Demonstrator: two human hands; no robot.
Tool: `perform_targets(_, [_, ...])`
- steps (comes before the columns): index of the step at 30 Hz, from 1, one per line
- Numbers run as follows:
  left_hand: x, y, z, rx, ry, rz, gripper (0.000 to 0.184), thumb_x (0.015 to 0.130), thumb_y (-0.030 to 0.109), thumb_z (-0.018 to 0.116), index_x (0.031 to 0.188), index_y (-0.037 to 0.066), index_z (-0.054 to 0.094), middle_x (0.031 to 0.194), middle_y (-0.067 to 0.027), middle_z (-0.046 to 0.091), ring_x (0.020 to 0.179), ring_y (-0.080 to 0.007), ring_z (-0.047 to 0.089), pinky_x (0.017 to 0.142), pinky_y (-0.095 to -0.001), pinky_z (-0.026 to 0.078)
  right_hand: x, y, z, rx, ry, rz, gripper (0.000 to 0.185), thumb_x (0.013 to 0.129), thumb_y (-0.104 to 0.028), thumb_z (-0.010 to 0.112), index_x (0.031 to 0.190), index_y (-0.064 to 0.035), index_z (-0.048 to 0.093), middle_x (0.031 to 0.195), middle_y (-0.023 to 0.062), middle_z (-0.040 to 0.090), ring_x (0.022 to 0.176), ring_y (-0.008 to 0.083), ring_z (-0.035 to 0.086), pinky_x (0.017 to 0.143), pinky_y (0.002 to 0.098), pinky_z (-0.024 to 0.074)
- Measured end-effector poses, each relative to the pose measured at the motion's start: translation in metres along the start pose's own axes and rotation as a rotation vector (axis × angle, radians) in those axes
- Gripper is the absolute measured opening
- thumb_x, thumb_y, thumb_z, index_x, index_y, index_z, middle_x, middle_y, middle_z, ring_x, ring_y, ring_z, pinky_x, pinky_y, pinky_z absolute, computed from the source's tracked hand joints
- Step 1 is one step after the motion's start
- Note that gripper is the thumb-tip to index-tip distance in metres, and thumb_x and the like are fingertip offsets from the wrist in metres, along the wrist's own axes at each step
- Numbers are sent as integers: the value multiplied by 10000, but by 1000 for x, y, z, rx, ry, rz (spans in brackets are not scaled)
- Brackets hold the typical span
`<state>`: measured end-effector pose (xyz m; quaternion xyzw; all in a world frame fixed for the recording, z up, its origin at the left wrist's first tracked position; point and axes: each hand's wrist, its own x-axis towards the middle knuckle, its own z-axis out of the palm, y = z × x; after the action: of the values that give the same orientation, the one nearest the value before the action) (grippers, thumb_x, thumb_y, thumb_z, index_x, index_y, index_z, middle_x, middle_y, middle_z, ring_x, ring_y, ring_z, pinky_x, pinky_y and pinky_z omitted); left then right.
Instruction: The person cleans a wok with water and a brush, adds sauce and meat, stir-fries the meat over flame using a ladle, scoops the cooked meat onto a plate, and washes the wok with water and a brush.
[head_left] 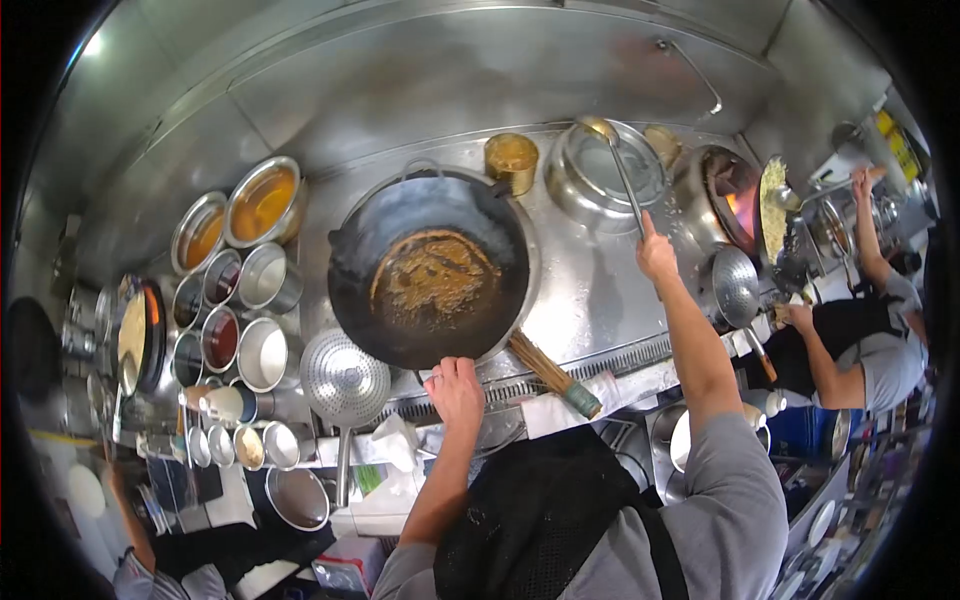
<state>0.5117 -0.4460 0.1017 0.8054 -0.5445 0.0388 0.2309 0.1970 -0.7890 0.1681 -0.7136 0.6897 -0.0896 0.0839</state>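
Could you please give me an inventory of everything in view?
Wok: one, black, centre; brown contents inside
Ladle: one, metallic, over steel pot
Steel pot: one, silver, behind right hand
Tin: one, yellowish, behind wok
Brush: one, tan and green, right of wok
Skimmers: two, silver, either side of wok
Bowls: two, silver, orange contents, back left
Flame: orange-pink, right
Co-workers: two, grey and black clothing, far sides
Other small items: uncounted, mostly silver, sides, too small or blurred
Left hand: one, bare, wok's near edge
Right hand: one, bare, on ladle handle

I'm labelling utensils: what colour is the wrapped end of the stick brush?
The wrapped end is green, seen best in the head view.
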Motion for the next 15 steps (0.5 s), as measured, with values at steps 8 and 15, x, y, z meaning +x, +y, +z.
perform_targets(8, [3,28,7,-139,-2,39,181,887,133,674,1062,86,666,1119,-118,606,1059,-334,572,903,-489,418,26,31,3,1161,-392,310,135,964,-138,613,1041,-36,569,748,86,623,600,205,614,541,342,528])
perform_targets(15, [90,2,10,-432,112,113,201,888,104,705,1072,45,649,1036,-172,624,973,-389,585,884,-485,467,-74,33,-104,1861,-571,383,141,1015,-131,604,912,-126,507,658,-52,463,499,43,440,439,231,373])
